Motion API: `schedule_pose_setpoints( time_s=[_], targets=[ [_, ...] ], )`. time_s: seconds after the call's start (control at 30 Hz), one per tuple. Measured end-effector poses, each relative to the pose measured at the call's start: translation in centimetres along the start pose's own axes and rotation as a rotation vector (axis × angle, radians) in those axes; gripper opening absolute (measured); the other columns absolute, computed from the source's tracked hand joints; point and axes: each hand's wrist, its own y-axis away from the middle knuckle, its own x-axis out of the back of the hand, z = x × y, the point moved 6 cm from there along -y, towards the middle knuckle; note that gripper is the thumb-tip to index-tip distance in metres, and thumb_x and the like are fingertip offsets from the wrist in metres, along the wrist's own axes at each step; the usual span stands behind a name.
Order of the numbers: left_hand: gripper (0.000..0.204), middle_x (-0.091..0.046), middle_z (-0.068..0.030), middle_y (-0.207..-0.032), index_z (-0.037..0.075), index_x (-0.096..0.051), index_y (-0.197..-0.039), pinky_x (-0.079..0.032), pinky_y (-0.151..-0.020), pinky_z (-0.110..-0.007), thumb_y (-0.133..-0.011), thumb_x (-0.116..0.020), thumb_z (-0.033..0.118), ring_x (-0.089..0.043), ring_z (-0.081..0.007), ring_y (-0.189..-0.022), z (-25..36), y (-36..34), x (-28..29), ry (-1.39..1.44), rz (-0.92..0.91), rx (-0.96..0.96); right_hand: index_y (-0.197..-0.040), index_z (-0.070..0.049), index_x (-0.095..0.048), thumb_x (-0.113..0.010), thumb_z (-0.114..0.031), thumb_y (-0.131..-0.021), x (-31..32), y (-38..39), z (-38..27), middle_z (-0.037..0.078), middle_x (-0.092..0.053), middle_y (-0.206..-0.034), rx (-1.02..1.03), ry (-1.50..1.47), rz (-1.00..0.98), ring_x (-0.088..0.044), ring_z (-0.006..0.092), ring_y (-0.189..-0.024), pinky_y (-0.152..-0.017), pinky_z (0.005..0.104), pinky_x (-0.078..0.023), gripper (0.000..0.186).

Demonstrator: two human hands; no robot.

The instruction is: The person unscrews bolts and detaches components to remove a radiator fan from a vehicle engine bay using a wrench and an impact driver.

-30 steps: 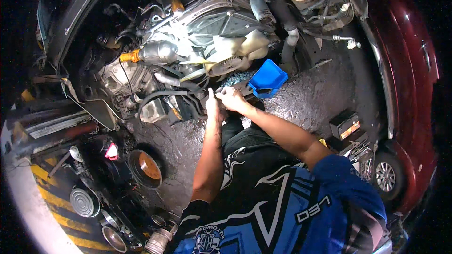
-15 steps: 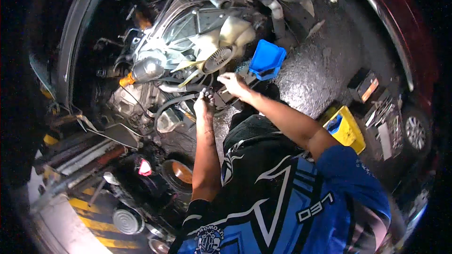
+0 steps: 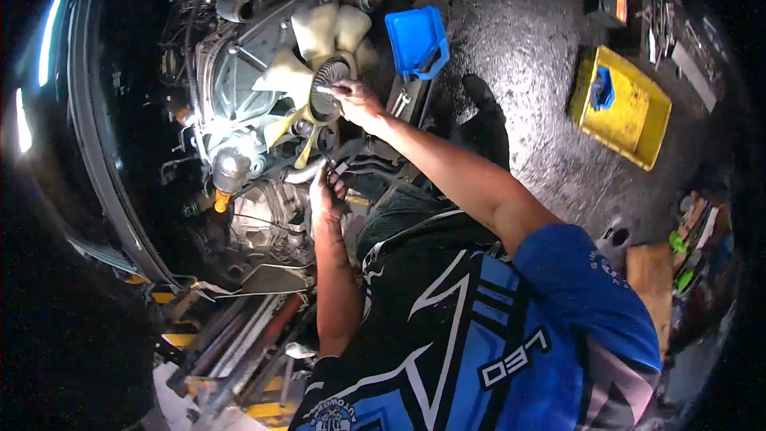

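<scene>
An engine fan [image 3: 287,76] with cream blades and a ribbed round metal hub [image 3: 328,84] sits in the engine bay. At the hub's near side my right hand [image 3: 357,104] is closed, thumb and fingertips pinched against its face. Whatever lies between those fingertips is too small to name. Below the fan, beside the hoses, my left hand [image 3: 325,194] is raised with its fingers curled into the palm. Something small and dark shows among them, but I cannot make out its kind.
A lit work lamp [image 3: 230,168] with an orange end lies left of my hands. A blue bin [image 3: 416,40] stands right of the fan, wrenches [image 3: 400,100] beneath it. Further right are a yellow tray [image 3: 630,116] holding a blue item, and assorted tools [image 3: 674,48].
My right hand has moved from near my left hand up to the fan hub. The view has shifted, bringing the yellow tray higher in the picture. My left hand stays curled.
</scene>
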Motion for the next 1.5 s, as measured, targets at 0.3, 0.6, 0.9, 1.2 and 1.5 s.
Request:
schedule_pose_setpoints(
  time_s=[0.3,0.6,0.9,1.2,1.5],
  targets=[
    [0.018,-0.030,0.0067,-0.057,0.011,-0.056,-0.098,-0.021,-0.040,-0.020,-0.094,-0.051,0.027,-0.027,-0.0059,-0.046,-0.9,-1.3,4.7,-0.219,-0.072,0.090,-0.090,-0.007,-0.062,-0.058,-0.024,-0.090,-1.7,-2.9,3.3,0.007,-0.061,-0.069,0.247,0.139,0.452,-0.055,0.0155,-0.056,-0.051,0.0335,-0.042,0.018],
    [0.016,-0.030,0.0060,-0.056,0.011,-0.053,-0.101,-0.020,-0.040,-0.021,-0.094,-0.052,0.026,-0.025,-0.0065,-0.044,-3.6,-2.0,6.3,-0.365,-0.023,0.141,-0.083,-0.009,-0.063,-0.062,-0.039,-0.085,-1.5,-5.9,4.1,0.011,-0.064,-0.069,0.193,0.204,0.561,-0.061,0.0229,-0.058,-0.054,0.0373,-0.046,0.030],
    [0.015,-0.029,0.0068,-0.056,0.013,-0.053,-0.090,-0.019,-0.040,-0.021,-0.092,-0.056,0.028,-0.025,-0.0061,-0.044,-3.6,-2.0,5.6,-0.433,-0.003,0.126,-0.084,-0.002,-0.060,-0.058,-0.027,-0.085,-1.7,-0.6,1.3,0.022,-0.063,-0.080,0.324,0.230,0.553,-0.062,0.0379,-0.080,-0.070,0.0443,-0.048,0.026],
    [0.018,-0.030,0.0064,-0.058,0.010,-0.054,-0.100,-0.020,-0.041,-0.021,-0.094,-0.052,0.027,-0.026,-0.0062,-0.046,-4.4,-2.7,5.7,-0.471,0.028,0.174,-0.096,-0.006,-0.058,-0.057,-0.019,-0.087,-2.2,2.5,3.5,0.019,-0.063,-0.088,0.369,0.230,0.396,-0.062,0.0359,-0.085,-0.072,0.0432,-0.047,0.016],
    [0.021,-0.030,0.0074,-0.058,0.010,-0.053,-0.107,-0.020,-0.040,-0.021,-0.094,-0.052,0.026,-0.025,-0.0056,-0.044,-5.4,-3.5,5.8,-0.576,0.066,0.202,-0.102,-0.008,-0.058,-0.052,-0.024,-0.092,0.4,2.8,4.2,0.015,-0.065,-0.091,0.311,-0.087,0.513,-0.062,0.0343,-0.088,-0.077,0.0410,-0.047,0.019]
  ],
)
